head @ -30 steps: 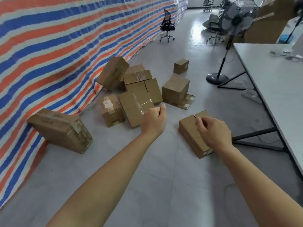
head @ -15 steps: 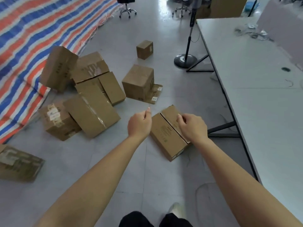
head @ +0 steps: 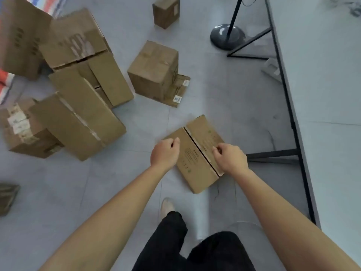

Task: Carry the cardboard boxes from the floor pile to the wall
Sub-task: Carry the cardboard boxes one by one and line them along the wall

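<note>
A flat cardboard box with a slit down its top lies on the grey floor right in front of me. My left hand is over its left edge, fingers curled, nothing held. My right hand is over its right side, fingers also curled; I cannot tell if either touches the cardboard. To the left is the pile: a long taped box, a labelled box, an open-flapped box and a cube-shaped box. The striped tarp wall shows at the top left.
A grey table on black legs runs along the right. A fan stand's round base sits at the top right, a small box at the top. My shoe and dark trousers are below the box.
The view has tilted down and closed in on the flat box. Both hands have come lower over it, staying curled. The wall has slid almost out of view.
</note>
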A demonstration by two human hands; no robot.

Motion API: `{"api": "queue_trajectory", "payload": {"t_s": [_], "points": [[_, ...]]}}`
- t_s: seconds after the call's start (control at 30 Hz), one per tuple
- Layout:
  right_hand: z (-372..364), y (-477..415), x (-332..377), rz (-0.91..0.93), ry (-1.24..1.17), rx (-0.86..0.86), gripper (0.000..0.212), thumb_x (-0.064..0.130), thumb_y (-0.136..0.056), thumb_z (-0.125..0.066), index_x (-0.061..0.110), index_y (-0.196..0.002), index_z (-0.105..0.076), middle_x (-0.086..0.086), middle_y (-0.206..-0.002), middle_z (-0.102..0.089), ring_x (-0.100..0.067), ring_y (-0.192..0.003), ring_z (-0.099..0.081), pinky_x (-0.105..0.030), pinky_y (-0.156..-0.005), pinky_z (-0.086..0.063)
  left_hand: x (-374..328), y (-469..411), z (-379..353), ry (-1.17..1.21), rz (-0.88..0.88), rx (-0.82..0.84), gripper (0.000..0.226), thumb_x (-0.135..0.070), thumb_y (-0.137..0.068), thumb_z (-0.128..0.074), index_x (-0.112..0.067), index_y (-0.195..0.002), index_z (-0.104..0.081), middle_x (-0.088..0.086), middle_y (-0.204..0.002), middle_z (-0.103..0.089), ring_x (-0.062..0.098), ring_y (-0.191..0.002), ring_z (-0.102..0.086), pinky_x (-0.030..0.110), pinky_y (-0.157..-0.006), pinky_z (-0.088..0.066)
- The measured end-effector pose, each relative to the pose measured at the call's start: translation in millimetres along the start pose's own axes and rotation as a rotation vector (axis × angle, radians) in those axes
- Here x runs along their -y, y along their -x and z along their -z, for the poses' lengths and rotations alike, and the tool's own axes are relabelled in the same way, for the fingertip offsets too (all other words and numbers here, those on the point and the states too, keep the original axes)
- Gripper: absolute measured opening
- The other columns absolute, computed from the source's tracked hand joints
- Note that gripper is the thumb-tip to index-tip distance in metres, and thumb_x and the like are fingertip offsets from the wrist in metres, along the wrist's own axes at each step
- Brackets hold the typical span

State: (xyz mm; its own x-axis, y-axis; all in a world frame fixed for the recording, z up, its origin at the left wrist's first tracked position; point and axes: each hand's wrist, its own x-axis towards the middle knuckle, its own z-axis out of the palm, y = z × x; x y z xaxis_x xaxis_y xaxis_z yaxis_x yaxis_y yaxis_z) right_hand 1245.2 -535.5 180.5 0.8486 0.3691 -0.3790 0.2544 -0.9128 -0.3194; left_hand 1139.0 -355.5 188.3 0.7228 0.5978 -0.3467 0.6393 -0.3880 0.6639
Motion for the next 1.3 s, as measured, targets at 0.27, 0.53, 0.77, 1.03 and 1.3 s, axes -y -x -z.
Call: {"api": "queue_trajectory", "payload": {"t_s": [0.27, 0.53, 0.77, 1.03, 1.3], "points": [[-123.8, -156.9, -92.0, -0.116, 0.031, 0.247, 0.033, 0.037, -0.100, -0.044, 0.019, -0.120, -0.064, -0.006, -0.118, -0.065, -0.030, -0.104, -0.062, -0.036, -0.078, -0.049, 53.2, -134.5, -163.0, 0.071, 0.320, 0.185, 0.024, -0.035, -0.100, -0.048, -0.013, -0.100, -0.057, -0.005, -0.085, -0.056, 0.017, -0.083, -0.054, 0.030, -0.071, -0.039], [-281.3, -246.8, -218.0, -0.220, 0.106, 0.493, 0.060, 0.050, -0.099, -0.048, 0.016, -0.148, -0.038, -0.011, -0.144, -0.039, -0.035, -0.124, -0.053, -0.048, -0.096, -0.048, 179.5, -175.9, -360.6, 0.124, 0.661, 0.265, 0.053, -0.035, -0.095, -0.056, -0.014, -0.140, -0.036, 0.006, -0.138, -0.047, 0.025, -0.117, -0.052, 0.039, -0.097, -0.045], [-372.6, -264.0, -292.3, -0.277, 0.191, 0.590, 0.068, 0.048, -0.096, -0.058, 0.013, -0.148, -0.035, -0.017, -0.147, -0.036, -0.039, -0.131, -0.045, -0.049, -0.102, -0.043, 240.7, -167.0, -455.4, 0.193, 1.022, 0.252, 0.076, -0.037, -0.096, -0.055, -0.012, -0.154, -0.013, 0.012, -0.156, -0.026, 0.034, -0.136, -0.038, 0.041, -0.106, -0.036], [-396.5, -321.7, -317.2, -0.372, 0.187, 0.266, 0.125, 0.080, -0.066, -0.070, 0.017, -0.156, -0.011, -0.021, -0.164, 0.016, -0.042, -0.152, 0.009, -0.057, -0.123, -0.007, 268.3, -179.7, -506.0, 0.290, 1.185, 0.151, 0.090, -0.056, -0.091, -0.057, -0.007, -0.148, -0.008, 0.015, -0.154, -0.028, 0.035, -0.138, -0.033, 0.042, -0.111, -0.031], [-383.0, -361.9, -323.9, -0.530, 0.102, 0.392, 0.160, 0.073, -0.049, -0.086, 0.021, -0.157, 0.020, -0.022, -0.160, -0.014, -0.039, -0.149, -0.016, -0.058, -0.120, -0.021, 278.5, -188.8, -499.5, 0.328, 1.207, 0.101, 0.109, -0.056, -0.093, -0.055, -0.003, -0.150, 0.022, 0.012, -0.154, -0.037, 0.031, -0.139, -0.039, 0.038, -0.114, -0.031]]}}
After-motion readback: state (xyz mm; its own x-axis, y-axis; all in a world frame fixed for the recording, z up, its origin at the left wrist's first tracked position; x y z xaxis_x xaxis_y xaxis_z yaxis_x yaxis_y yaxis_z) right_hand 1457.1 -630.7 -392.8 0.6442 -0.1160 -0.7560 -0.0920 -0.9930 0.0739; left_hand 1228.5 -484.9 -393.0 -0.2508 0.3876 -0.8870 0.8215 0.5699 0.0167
